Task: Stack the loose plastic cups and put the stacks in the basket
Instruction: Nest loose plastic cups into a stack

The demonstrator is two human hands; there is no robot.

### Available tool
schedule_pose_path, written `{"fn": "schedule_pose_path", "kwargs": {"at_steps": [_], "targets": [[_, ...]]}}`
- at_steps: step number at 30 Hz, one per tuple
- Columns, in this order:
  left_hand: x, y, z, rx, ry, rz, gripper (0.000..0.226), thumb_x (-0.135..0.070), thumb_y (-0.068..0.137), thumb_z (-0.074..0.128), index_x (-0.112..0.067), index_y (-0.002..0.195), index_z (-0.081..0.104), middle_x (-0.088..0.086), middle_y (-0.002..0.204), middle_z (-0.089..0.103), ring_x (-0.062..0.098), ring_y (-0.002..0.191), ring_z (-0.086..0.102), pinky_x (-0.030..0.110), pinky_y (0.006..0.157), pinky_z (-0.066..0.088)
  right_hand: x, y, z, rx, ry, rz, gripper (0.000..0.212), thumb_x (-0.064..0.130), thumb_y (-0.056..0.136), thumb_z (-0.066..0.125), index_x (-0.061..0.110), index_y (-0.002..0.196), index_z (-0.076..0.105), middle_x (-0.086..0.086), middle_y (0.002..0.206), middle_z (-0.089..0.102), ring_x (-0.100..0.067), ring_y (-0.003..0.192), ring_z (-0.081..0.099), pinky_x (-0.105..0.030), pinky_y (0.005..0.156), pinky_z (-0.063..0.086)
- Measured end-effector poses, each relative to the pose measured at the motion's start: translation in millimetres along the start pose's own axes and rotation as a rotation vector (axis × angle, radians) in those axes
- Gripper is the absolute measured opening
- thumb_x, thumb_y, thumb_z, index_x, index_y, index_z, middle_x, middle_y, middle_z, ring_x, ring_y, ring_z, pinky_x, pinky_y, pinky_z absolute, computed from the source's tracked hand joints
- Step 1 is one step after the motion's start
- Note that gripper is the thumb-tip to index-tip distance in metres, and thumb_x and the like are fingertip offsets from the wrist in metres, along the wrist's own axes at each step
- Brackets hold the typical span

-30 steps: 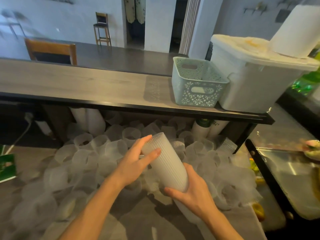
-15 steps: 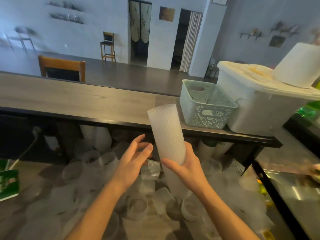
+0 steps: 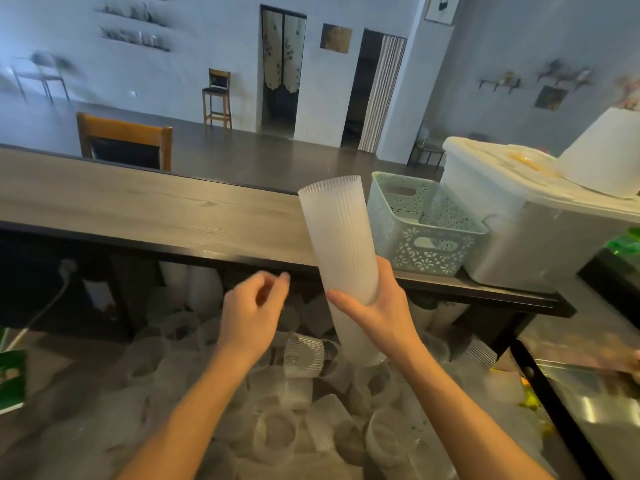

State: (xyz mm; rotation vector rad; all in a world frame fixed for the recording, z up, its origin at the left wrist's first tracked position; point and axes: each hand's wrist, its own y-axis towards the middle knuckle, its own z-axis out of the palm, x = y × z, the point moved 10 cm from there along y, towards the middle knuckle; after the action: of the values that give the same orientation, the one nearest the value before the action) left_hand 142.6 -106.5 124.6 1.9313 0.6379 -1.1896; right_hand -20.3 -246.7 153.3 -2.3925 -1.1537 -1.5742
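Note:
My right hand (image 3: 375, 308) grips a tall stack of ribbed frosted plastic cups (image 3: 341, 237) round its lower part, held nearly upright and raised in front of the counter edge. Its top rim stands level with the pale green lattice basket (image 3: 412, 249), which sits on the counter just to the right and looks empty. My left hand (image 3: 251, 315) hovers to the left of the stack, fingers loosely curled, holding nothing. Below both hands lie several loose clear cups (image 3: 301, 355) heaped on the lower worktop.
A long grey wooden counter (image 3: 145, 206) runs across the view. A large white lidded bin (image 3: 519, 216) with a white roll (image 3: 606, 154) on top stands right of the basket. A steel tray (image 3: 595, 403) lies at lower right, a green packet (image 3: 12, 379) at far left.
My right hand has lifted the cup stack from the heap up towards the basket. My left hand has let go of the stack and drawn back to the left.

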Motion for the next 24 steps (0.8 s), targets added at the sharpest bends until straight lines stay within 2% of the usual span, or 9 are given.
{"fn": "schedule_pose_path", "kwargs": {"at_steps": [2,3,5,7,10,14,18,22,24], "targets": [[38,-15,19,0.023,0.116,-0.022,0.013,-0.036,0.091,0.065,-0.026,0.083,0.064,-0.007,0.076,0.065,0.003,0.073,0.061,0.023,0.064,0.049,-1,1,0,-0.005,-0.006,-0.008,0.073,0.054,0.069,0.082,0.045,0.124,0.034,0.027,0.114,0.051,0.014,0.105,0.049,-0.015,0.074,0.042],[58,-20,35,0.102,0.200,-0.047,0.018,-0.043,0.087,0.067,-0.027,0.095,0.066,-0.006,0.093,0.067,0.004,0.087,0.062,0.029,0.075,0.053,-1,1,1,-0.002,-0.012,-0.013,0.073,0.054,0.069,0.082,0.045,0.123,0.034,0.027,0.113,0.051,0.014,0.105,0.049,-0.016,0.074,0.042],[93,-31,75,0.352,0.436,-0.055,0.066,-0.069,0.076,0.056,-0.028,0.127,0.057,0.001,0.130,0.055,0.017,0.122,0.051,0.039,0.099,0.046,0,3,2,0.004,-0.012,-0.016,0.072,0.053,0.069,0.083,0.045,0.123,0.035,0.027,0.112,0.052,0.014,0.105,0.050,-0.016,0.073,0.043],[110,-40,98,0.485,0.559,-0.024,0.091,-0.080,0.066,0.040,-0.029,0.142,0.044,-0.001,0.144,0.042,0.022,0.134,0.039,0.037,0.110,0.036,3,5,-1,-0.010,0.025,-0.012,0.070,0.052,0.069,0.084,0.043,0.122,0.039,0.027,0.109,0.054,0.012,0.103,0.052,-0.017,0.073,0.043],[112,-47,110,0.475,0.554,0.133,0.090,-0.077,0.070,0.046,-0.020,0.140,0.050,0.001,0.143,0.046,0.023,0.130,0.047,0.033,0.108,0.037,21,17,-12,-0.054,0.114,-0.033,0.065,0.056,0.067,0.080,0.045,0.119,0.043,0.027,0.108,0.057,0.006,0.102,0.057,-0.022,0.076,0.049],[117,-49,116,0.514,0.553,0.129,0.093,-0.077,0.070,0.042,-0.025,0.148,0.039,-0.009,0.151,0.030,0.014,0.138,0.030,0.026,0.111,0.028,49,48,-25,-0.115,0.235,-0.073,0.063,0.058,0.067,0.079,0.042,0.119,0.046,0.018,0.111,0.061,-0.006,0.103,0.064,-0.038,0.081,0.058],[121,-50,121,0.561,0.584,0.148,0.083,-0.064,0.081,0.059,-0.030,0.151,0.030,-0.011,0.155,0.021,0.013,0.141,0.024,0.029,0.113,0.032,57,80,-19,-0.160,0.262,-0.088,0.061,0.052,0.073,0.080,0.038,0.119,0.042,0.015,0.112,0.059,-0.005,0.101,0.063,-0.040,0.083,0.058],[125,-48,122,0.576,0.642,0.167,0.082,-0.058,0.085,0.061,-0.033,0.153,0.022,-0.011,0.157,0.014,0.012,0.142,0.021,0.028,0.112,0.034,44,103,-6,-0.213,0.315,-0.052,0.055,0.051,0.073,0.080,0.043,0.111,0.041,0.009,0.113,0.058,-0.008,0.101,0.063,-0.042,0.084,0.058],[128,-46,121,0.574,0.662,0.174,0.085,-0.057,0.085,0.061,-0.032,0.154,0.019,-0.009,0.158,0.013,0.014,0.143,0.022,0.029,0.113,0.034,38,110,-2,-0.243,0.323,-0.041,0.055,0.047,0.076,0.081,0.041,0.112,0.039,0.010,0.112,0.057,-0.008,0.100,0.062,-0.037,0.080,0.056]]}}
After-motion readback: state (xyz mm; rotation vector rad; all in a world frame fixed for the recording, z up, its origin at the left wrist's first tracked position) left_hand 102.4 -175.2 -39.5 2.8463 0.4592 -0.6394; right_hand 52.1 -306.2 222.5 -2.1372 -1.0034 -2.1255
